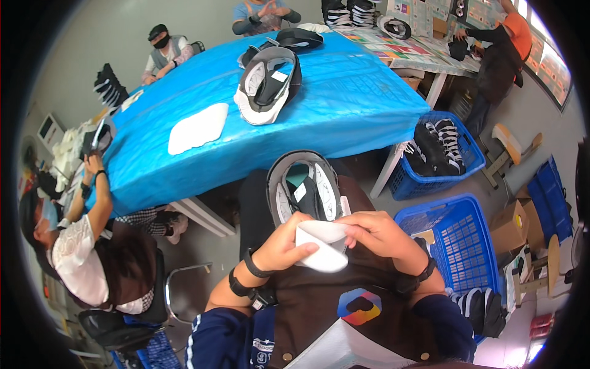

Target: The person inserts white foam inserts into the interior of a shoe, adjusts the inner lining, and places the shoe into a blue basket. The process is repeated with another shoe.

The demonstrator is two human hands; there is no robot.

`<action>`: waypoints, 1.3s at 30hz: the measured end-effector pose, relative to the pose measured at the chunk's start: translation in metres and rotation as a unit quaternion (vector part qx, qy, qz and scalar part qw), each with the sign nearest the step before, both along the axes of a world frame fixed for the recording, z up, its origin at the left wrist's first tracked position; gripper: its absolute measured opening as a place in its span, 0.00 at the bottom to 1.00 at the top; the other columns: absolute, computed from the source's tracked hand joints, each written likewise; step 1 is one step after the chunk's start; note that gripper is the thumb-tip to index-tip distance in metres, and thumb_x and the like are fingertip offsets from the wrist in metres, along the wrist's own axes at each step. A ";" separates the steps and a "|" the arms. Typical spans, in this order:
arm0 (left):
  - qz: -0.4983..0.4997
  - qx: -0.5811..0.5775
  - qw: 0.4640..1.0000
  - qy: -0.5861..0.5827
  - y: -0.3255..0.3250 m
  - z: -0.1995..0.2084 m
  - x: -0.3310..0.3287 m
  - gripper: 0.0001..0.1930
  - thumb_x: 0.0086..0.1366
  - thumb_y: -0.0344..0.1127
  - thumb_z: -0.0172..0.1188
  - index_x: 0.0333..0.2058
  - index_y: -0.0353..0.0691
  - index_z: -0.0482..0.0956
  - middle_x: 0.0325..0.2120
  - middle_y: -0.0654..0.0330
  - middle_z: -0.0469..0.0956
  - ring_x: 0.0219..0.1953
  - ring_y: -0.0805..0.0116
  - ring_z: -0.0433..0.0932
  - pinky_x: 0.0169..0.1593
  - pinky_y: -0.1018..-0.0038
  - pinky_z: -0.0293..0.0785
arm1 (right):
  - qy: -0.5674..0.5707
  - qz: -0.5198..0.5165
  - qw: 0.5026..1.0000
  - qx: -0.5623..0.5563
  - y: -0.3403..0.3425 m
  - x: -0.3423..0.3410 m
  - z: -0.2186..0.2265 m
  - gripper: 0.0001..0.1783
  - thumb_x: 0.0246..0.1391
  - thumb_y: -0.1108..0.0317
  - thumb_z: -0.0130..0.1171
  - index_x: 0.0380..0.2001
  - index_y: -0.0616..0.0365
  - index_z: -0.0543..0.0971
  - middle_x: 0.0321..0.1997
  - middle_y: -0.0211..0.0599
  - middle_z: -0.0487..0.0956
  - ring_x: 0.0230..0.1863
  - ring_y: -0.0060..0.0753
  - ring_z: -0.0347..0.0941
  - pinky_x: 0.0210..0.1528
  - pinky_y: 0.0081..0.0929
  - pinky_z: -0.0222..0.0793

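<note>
A folded, curved white sheet piece (321, 253) is held over my lap. My left hand (281, 245) is closed on its left side, with the thumb across the front. At its upper right edge, my right hand (382, 235) pinches it between thumb and fingers. Just beyond, an open black-and-white shoe upper (277, 178) rests on my lap, its tongue with a small white label showing inside; my hands partly hide its near end. On the table ahead lies a similar shoe upper (257, 109), with a flat white sheet piece (198, 129) to its left.
A blue-covered table (344, 92) spans the front. To my right stand two blue baskets, the far one (430, 189) holding black-and-white uppers, the near one (485, 261) with more beside it. A co-worker (86, 246) sits close on my left; others work farther off.
</note>
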State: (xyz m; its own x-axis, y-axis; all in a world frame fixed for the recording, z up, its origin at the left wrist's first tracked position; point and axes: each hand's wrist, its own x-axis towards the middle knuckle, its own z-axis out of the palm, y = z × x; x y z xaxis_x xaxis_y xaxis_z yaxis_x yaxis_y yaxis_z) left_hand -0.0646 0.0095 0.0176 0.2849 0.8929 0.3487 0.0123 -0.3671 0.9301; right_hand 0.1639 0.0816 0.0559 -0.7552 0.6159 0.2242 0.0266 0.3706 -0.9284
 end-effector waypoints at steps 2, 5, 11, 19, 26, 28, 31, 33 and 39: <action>-0.062 -0.003 0.998 -0.010 0.002 -0.001 -0.002 0.20 0.61 0.39 0.61 0.46 0.35 0.66 0.40 0.56 0.72 0.44 0.70 0.72 0.46 0.74 0.69 | -0.032 0.000 0.998 0.053 0.000 -0.001 -0.005 0.10 0.55 0.69 0.56 0.39 0.61 0.79 0.28 0.41 0.79 0.27 0.33 0.77 0.31 0.26 0.71; -0.091 -0.015 0.994 0.067 0.005 0.001 -0.005 0.22 0.60 0.39 0.62 0.48 0.34 0.66 0.43 0.55 0.72 0.45 0.66 0.72 0.49 0.72 0.68 | -0.039 -0.084 0.980 0.178 0.004 -0.001 -0.017 0.06 0.52 0.70 0.60 0.32 0.61 0.78 0.27 0.40 0.79 0.26 0.30 0.77 0.29 0.25 0.71; 0.418 0.104 0.829 0.355 0.020 -0.011 -0.036 0.27 0.61 0.45 0.57 0.53 0.32 0.64 0.47 0.41 0.70 0.46 0.44 0.73 0.47 0.62 0.72 | 0.337 -0.288 0.894 -0.061 0.039 0.013 -0.039 0.06 0.59 0.69 0.54 0.31 0.60 0.70 0.28 0.40 0.79 0.24 0.25 0.75 0.26 0.23 0.72; 0.182 -0.211 0.958 -0.071 0.025 -0.062 -0.041 0.30 0.58 0.23 0.55 0.59 0.34 0.56 0.48 0.59 0.69 0.48 0.71 0.69 0.52 0.75 0.67 | 0.413 -0.278 0.825 -0.266 0.051 0.001 -0.064 0.04 0.60 0.70 0.52 0.31 0.55 0.69 0.28 0.43 0.78 0.20 0.23 0.70 0.20 0.17 0.63; 0.093 -0.126 0.924 -0.350 0.004 0.013 -0.036 0.36 0.56 0.21 0.44 0.65 0.37 0.48 0.58 0.50 0.64 0.55 0.59 0.70 0.56 0.67 0.68 | 0.444 -0.242 0.852 -0.136 0.034 -0.010 -0.038 0.03 0.58 0.73 0.56 0.31 0.56 0.72 0.32 0.31 0.78 0.32 0.18 0.71 0.38 0.19 0.65; 0.079 -0.145 0.918 -0.361 -0.014 0.029 -0.029 0.35 0.57 0.24 0.46 0.65 0.36 0.48 0.59 0.48 0.63 0.56 0.58 0.69 0.57 0.67 0.68 | 0.408 -0.237 0.874 -0.118 0.021 -0.014 -0.036 0.05 0.59 0.71 0.55 0.29 0.57 0.71 0.31 0.28 0.76 0.33 0.15 0.68 0.39 0.17 0.63; 0.090 -0.193 0.909 -0.358 -0.044 0.038 -0.020 0.37 0.61 0.28 0.49 0.67 0.39 0.42 0.60 0.44 0.60 0.57 0.54 0.69 0.56 0.64 0.69 | 0.371 -0.200 0.900 -0.114 0.003 -0.020 -0.042 0.07 0.60 0.68 0.55 0.28 0.56 0.70 0.29 0.23 0.72 0.31 0.12 0.63 0.37 0.15 0.60; 0.066 -0.215 0.896 -0.382 -0.058 0.038 -0.018 0.38 0.61 0.29 0.49 0.67 0.40 0.41 0.60 0.42 0.60 0.57 0.53 0.68 0.56 0.63 0.69 | 0.373 -0.168 0.905 -0.117 -0.001 -0.020 -0.046 0.08 0.60 0.68 0.54 0.29 0.56 0.70 0.30 0.24 0.73 0.32 0.12 0.64 0.37 0.15 0.60; -0.121 -0.310 0.895 -0.296 -0.079 0.022 -0.032 0.29 0.66 0.35 0.45 0.61 0.25 0.53 0.26 0.45 0.80 0.22 0.58 0.80 0.29 0.71 0.78 | 0.352 -0.153 0.904 -0.188 0.002 -0.020 -0.047 0.07 0.61 0.67 0.52 0.32 0.57 0.68 0.33 0.32 0.76 0.35 0.18 0.69 0.40 0.19 0.66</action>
